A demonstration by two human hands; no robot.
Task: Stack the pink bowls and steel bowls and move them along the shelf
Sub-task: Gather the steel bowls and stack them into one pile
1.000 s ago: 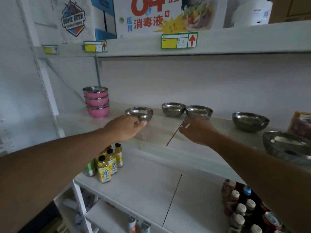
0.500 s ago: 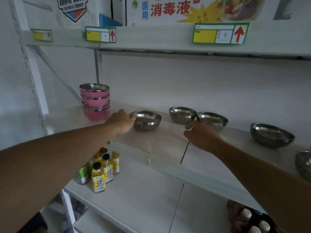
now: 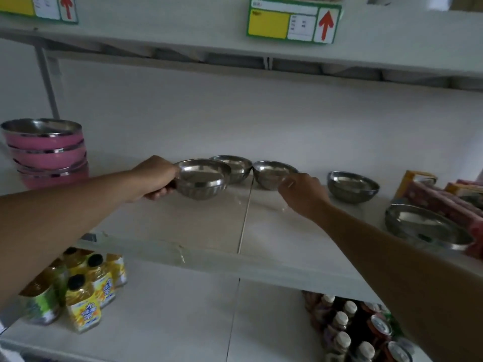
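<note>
Two hands reach over the shelf (image 3: 209,231): the left hand (image 3: 154,177) grips the rim of a steel bowl (image 3: 201,178), apparently lifted slightly, while the right hand (image 3: 303,194), fingers loosely curled, touches a second steel bowl (image 3: 271,173). Stacked pink bowls (image 3: 49,152) stand far left.

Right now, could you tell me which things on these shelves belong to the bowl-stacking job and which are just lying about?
Part of the job:
- pink bowls, already stacked
- steel bowl in the left hand
- four other steel bowls

Just lying about:
- yellow drink bottles
- capped bottles
- boxed goods
- price tags
</note>
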